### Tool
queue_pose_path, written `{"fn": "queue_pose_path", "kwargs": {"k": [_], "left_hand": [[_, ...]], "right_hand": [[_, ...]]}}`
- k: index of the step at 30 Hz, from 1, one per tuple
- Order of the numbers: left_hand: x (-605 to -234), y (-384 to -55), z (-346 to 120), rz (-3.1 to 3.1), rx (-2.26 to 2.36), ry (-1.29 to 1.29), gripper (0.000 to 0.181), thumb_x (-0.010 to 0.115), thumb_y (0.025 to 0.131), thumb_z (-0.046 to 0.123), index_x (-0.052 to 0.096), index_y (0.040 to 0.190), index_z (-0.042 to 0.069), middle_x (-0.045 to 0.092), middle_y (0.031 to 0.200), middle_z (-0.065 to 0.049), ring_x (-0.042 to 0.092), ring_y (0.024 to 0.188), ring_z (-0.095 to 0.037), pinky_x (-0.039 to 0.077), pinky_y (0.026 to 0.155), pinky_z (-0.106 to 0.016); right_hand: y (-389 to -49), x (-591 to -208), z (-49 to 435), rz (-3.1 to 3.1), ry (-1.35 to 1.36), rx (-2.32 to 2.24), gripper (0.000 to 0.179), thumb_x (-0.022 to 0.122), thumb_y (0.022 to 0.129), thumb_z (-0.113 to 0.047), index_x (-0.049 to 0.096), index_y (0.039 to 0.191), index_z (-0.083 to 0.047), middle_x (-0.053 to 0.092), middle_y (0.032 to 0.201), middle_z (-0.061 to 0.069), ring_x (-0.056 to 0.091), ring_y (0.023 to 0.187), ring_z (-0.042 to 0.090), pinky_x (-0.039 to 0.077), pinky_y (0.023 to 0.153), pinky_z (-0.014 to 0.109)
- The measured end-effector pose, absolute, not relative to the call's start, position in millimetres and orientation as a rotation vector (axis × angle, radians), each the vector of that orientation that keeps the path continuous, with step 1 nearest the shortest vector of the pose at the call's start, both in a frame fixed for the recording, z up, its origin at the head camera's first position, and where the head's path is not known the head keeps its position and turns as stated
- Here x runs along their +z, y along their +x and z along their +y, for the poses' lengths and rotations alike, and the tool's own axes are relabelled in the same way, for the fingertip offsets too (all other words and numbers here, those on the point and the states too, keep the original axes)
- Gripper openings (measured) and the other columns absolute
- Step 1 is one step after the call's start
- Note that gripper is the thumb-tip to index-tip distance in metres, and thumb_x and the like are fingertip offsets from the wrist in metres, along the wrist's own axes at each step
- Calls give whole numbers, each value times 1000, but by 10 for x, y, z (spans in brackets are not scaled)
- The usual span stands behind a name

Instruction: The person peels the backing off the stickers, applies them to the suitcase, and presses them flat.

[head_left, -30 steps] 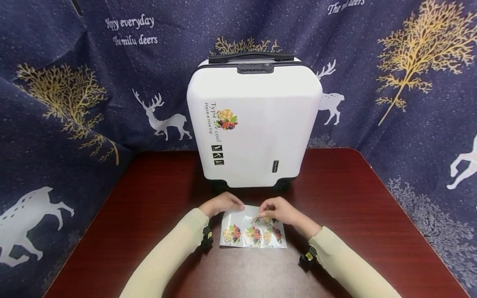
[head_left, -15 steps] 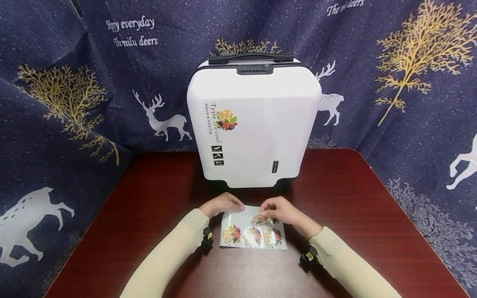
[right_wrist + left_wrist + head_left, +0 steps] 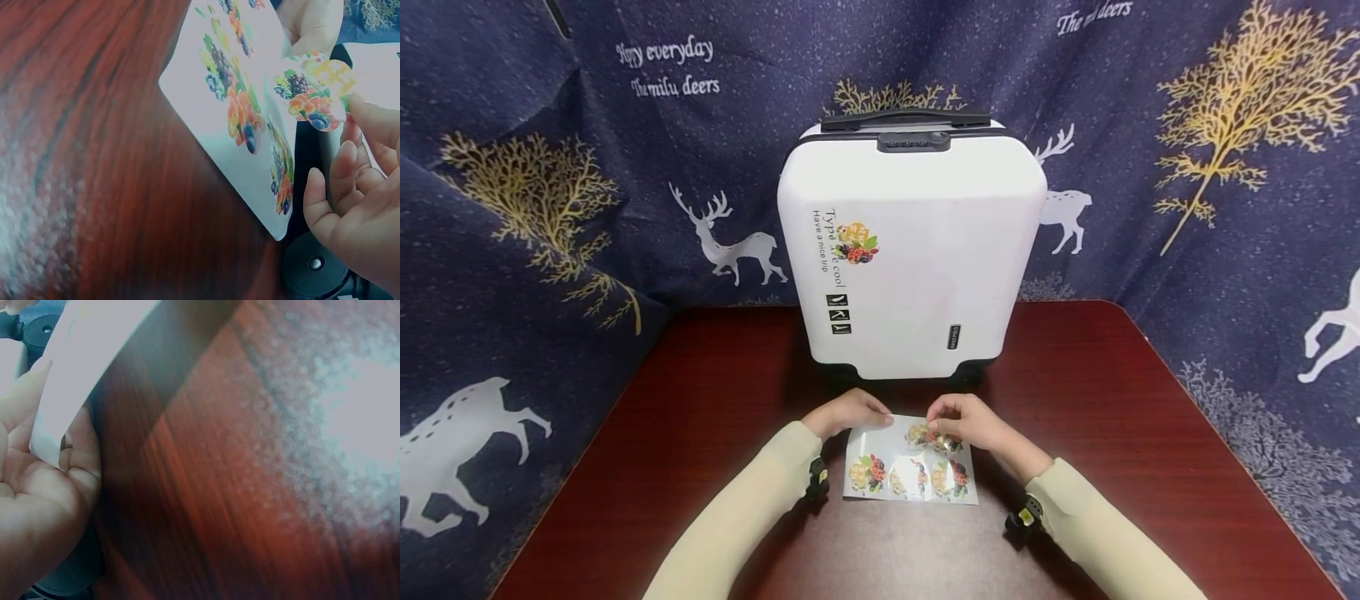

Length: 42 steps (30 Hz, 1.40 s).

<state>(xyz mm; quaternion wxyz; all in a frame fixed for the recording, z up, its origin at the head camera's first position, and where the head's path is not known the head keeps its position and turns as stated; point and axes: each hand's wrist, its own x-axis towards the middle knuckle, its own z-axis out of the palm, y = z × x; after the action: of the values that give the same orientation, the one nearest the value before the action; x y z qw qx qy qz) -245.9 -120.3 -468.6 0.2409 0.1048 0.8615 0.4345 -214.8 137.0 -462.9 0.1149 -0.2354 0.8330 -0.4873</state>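
A white sheet of fruit stickers [image 3: 874, 440] is held up above the table in front of the suitcase. My left hand [image 3: 848, 412] grips its upper left part, and in the left wrist view the thumb and fingers [image 3: 82, 440] lie on either side of the sheet's edge. My right hand [image 3: 972, 423] pinches one fruit sticker [image 3: 315, 90] by its edge, thumb against fingers. That sticker stands up off the sheet; whether it touches it anywhere I cannot tell. Several other fruit stickers show on the sheet, including a lower row.
A white suitcase [image 3: 925, 267] stands upright behind the hands, with a fruit sticker [image 3: 856, 242] on its upper left front, beside printed lettering. Its dark wheel [image 3: 314, 265] shows close to the right hand. Beneath is a red-brown wooden table [image 3: 1075, 400]; a patterned blue cloth [image 3: 722, 150] hangs behind.
My right hand has shifted slightly to the right and up, and the pinched sticker now shows more of its fruit print toward the head camera. My left hand keeps its place on the sheet.
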Motion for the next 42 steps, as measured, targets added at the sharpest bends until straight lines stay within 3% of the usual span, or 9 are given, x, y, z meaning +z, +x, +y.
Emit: {"fn": "queue_pose_path", "kwargs": {"k": [5, 12, 21, 30, 42], "left_hand": [[-4685, -2453, -1205, 2355, 1191, 279, 27, 74, 93, 19, 77, 110, -2, 78, 96, -11, 63, 75, -9, 55, 72, -24], [-4699, -2454, -1204, 2368, 1176, 267, 26, 74, 93, 20, 78, 109, 0, 78, 96, -9, 63, 76, -10, 55, 74, -26], [-4688, -2455, -1197, 2383, 1176, 265, 25, 74, 93, 19, 78, 109, -1, 77, 99, -10, 62, 77, -10, 55, 74, -25], [-4677, -2438, -1192, 2378, 1171, 257, 26, 74, 93, 19, 77, 110, -1, 77, 98, -10, 62, 77, -10, 55, 74, -26], [-4661, -2436, -1190, 2368, 1181, 281, 26, 73, 93, 17, 77, 110, -3, 77, 99, -12, 61, 77, -9, 54, 73, -24]], "right_hand": [[-2131, -4589, 1376, 2448, -703, -1449, 12, 70, 95, -9, 70, 95, 3, 69, 85, 14, 52, 68, 5, 46, 58, 22], [-2103, -4552, 1390, 2473, -684, -1481, 12, 70, 94, -9, 70, 96, 3, 69, 91, 17, 55, 79, 6, 48, 71, 21], [-2067, -4538, 1385, 2445, -586, -1585, 14, 69, 95, -7, 67, 98, 7, 68, 93, 16, 55, 75, 6, 50, 67, 25], [-2000, -4448, 1338, 2350, -419, -1787, 16, 68, 95, -7, 64, 101, 7, 64, 88, -7, 56, 80, 7, 50, 73, 28], [-2005, -4289, 1293, 2312, -318, -1937, 16, 65, 96, -3, 61, 103, 10, 64, 81, -16, 58, 80, 6, 50, 76, 23]]}}
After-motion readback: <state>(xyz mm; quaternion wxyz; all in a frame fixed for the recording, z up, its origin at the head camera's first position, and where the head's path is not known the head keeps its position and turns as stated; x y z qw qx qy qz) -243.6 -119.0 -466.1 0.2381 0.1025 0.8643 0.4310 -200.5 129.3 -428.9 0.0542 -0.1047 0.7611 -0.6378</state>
